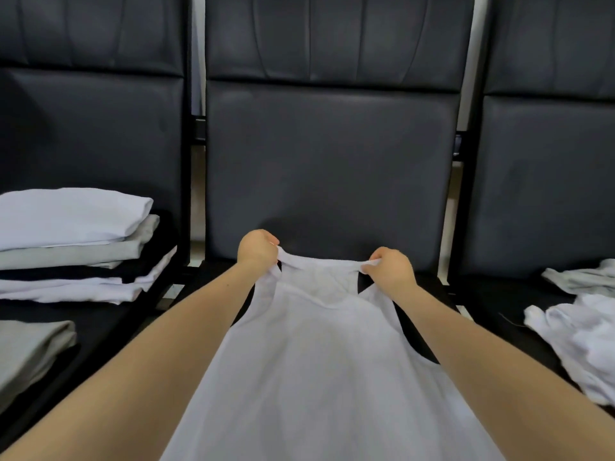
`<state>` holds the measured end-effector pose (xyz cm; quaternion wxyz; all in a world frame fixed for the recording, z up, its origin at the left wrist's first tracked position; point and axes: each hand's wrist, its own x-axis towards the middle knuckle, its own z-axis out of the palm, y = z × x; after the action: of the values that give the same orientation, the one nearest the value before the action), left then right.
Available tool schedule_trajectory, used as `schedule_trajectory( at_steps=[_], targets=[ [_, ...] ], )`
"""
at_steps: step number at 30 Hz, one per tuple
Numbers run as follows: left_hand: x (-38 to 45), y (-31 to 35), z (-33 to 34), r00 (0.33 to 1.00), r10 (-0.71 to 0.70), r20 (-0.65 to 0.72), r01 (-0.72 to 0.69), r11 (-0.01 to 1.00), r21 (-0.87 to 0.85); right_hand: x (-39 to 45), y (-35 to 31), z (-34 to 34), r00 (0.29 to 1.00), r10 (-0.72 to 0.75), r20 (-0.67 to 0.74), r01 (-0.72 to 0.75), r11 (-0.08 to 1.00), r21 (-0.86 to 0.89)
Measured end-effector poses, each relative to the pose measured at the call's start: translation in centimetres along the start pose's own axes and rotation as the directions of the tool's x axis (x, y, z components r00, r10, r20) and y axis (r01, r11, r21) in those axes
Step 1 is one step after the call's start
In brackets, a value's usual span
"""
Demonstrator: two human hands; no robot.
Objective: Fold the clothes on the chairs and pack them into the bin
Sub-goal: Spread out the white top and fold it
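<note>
White tank top [319,361] lies spread lengthwise on middle chair [327,168]. Left hand [256,249] pinches one shoulder strap, fingers curled round it; right hand [389,266] pinches the other strap likewise. Left of middle chair: folded stack [76,244], white, grey and dark layers. Right of it: unfolded white clothes [579,331] in a heap.

pale wall strip [198,54] between backrests, pale floor [196,251] between seats
</note>
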<state>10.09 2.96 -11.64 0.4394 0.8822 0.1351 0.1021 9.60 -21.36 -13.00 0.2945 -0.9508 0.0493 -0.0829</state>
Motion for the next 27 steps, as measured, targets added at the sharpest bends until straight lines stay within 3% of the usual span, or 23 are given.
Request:
schedule_trajectory(
  at_steps=[2,4,8,11,17,22,24,27],
  targets=[
    [-0.1,0.2,0.0,0.994,0.111,0.003,-0.11,0.981,0.159,0.4,0.0,0.1,1.0,-0.012,0.024,0.013,0.999,-0.03],
    [-0.1,1.1,-0.8,0.99,0.138,0.009,-0.137,0.977,0.166,0.8,-0.2,-0.6,1.0,0.025,0.011,-0.026,0.997,0.077],
    [0.5,4.7,-3.8,0.998,-0.031,-0.059,0.019,0.981,-0.191,0.6,-1.6,-3.4,0.983,0.153,-0.101,-0.076,0.842,0.533],
    [-0.5,7.2,-6.3,0.994,-0.044,-0.103,0.015,0.964,-0.266,-1.2,-3.6,-6.2,0.969,0.206,-0.135,-0.062,0.734,0.676],
    [-7.0,9.3,-10.5,0.958,0.143,-0.248,-0.209,0.941,-0.265,-7.5,-6.3,-12.1,0.974,0.216,0.068,-0.163,0.465,0.87],
    [-14.2,8.9,-12.6,0.9,0.305,-0.313,-0.376,0.905,-0.199,-13.8,-6.7,-14.9,0.982,0.184,0.05,-0.106,0.314,0.943],
    [-17.7,7.5,-13.2,0.884,0.323,-0.338,-0.407,0.888,-0.213,-16.4,-6.3,-15.2,0.98,0.198,0.028,-0.095,0.338,0.936],
    [-22.5,4.3,-13.0,0.881,0.295,-0.371,-0.399,0.883,-0.246,-20.3,-4.7,-14.1,0.971,0.238,0.011,-0.124,0.464,0.877]
  ],
)
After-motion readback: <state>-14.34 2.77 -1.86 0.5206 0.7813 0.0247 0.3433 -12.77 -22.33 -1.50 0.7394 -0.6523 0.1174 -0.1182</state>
